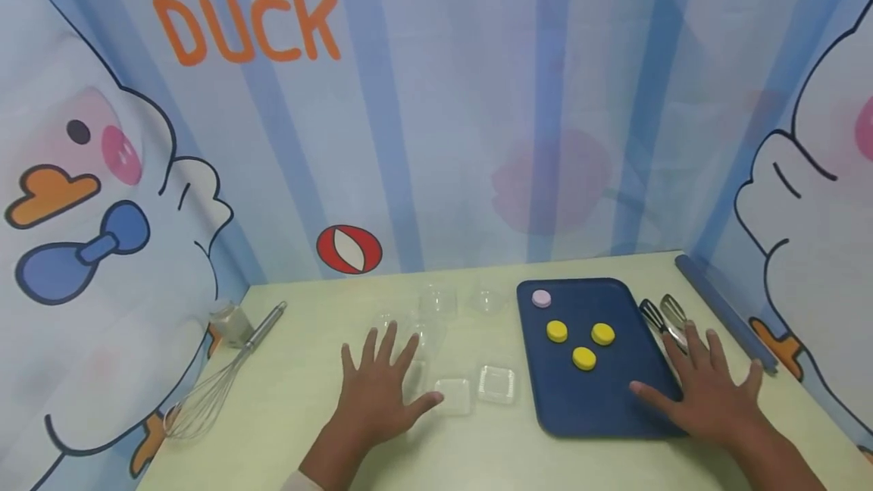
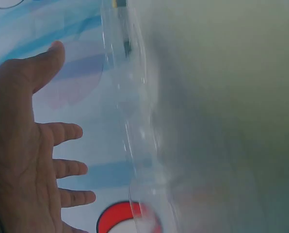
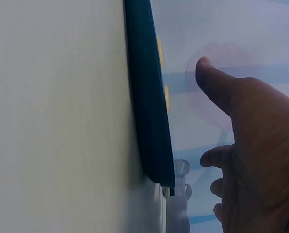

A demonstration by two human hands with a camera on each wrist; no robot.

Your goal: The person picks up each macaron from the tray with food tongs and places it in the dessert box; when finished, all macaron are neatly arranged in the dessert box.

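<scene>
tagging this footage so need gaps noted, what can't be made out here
Head: slotted utensils, handle ends behind the right hand.
Head: clear container, partly behind the left hand.
Head: jar, contents too small to tell.
Right wrist: yellow discs, mostly behind the blue tray.

Free gap between whisk (image 1: pixel 249 345) and left hand (image 1: pixel 378 404), plastic containers (image 1: pixel 438 301) standing just ahead, air between right hand (image 1: pixel 716 401) and tray (image 1: pixel 573 408)
</scene>
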